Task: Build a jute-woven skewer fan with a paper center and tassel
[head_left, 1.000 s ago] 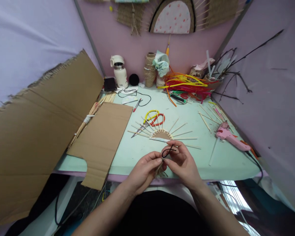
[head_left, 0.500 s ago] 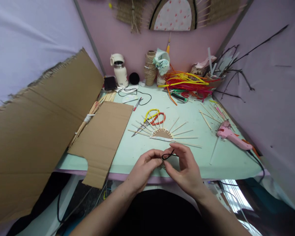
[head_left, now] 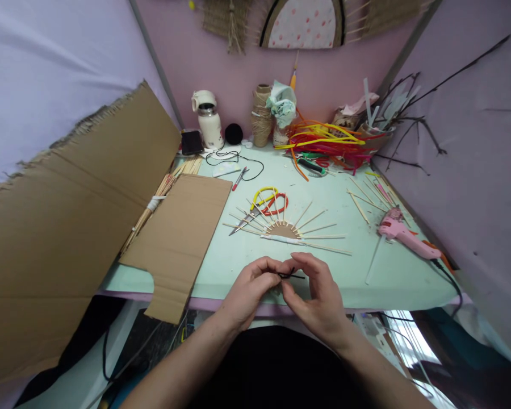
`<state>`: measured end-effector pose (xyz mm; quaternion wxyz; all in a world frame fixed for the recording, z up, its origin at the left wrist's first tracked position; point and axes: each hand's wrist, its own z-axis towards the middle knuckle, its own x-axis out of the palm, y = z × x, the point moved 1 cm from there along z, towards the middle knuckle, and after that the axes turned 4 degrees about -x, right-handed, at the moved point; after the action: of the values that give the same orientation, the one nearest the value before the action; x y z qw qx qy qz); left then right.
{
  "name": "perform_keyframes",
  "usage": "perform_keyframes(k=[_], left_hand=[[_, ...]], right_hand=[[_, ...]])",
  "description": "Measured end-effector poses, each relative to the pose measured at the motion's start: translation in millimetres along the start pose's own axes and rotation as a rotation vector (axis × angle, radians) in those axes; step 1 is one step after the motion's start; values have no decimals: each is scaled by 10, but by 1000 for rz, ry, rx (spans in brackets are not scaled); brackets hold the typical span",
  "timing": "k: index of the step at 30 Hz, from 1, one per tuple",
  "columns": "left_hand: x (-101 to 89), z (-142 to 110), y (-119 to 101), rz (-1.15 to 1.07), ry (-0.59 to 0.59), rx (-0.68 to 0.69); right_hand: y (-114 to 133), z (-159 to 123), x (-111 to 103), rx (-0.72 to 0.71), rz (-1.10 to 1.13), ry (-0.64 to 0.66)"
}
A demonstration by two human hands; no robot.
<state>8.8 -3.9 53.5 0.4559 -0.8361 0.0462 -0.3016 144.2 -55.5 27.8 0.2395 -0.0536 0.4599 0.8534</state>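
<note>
Black cord (head_left: 297, 277) lay in a small loop between the fingertips of both hands, over the near edge of the tabletop (head_left: 357, 291), about midway along it. The left hand (head_left: 251, 289) pinched thumb and forefinger together on the cord's base, with a little tan fibre (head_left: 276, 290) dimly visible below. The right hand (head_left: 319, 292) curved around the cord's free end, thumb and fingers close to it; whether they were clamped on it, I could not tell.

Just beyond the hands, a cardboard half-disc (head_left: 283, 230) with radiating sticks lay around the tabletop's middle, partly over the scissors (head_left: 274, 204). A cardboard sheet (head_left: 183, 227) overhung the near edge toward the left corner. The pink glue gun (head_left: 404, 236) rested by the right edge, and a twine spool (head_left: 262, 122) stood along the far edge.
</note>
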Motion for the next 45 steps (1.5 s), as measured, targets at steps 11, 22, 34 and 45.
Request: perform_keyframes(k=[11,22,34,45], left_hand=[[78,-47,-64,-74,-76,-87],[49,-35,-84,2,-49,-61],[17,-69,-19,-74,105,-105],[58,-52,-14,-38,60,-127]], right_hand=[[62,40,29,-121,-67,20],[92,50,39,-182,-135,68],[51,71,13,203,280,17],[116,116,-18,314,427,88]])
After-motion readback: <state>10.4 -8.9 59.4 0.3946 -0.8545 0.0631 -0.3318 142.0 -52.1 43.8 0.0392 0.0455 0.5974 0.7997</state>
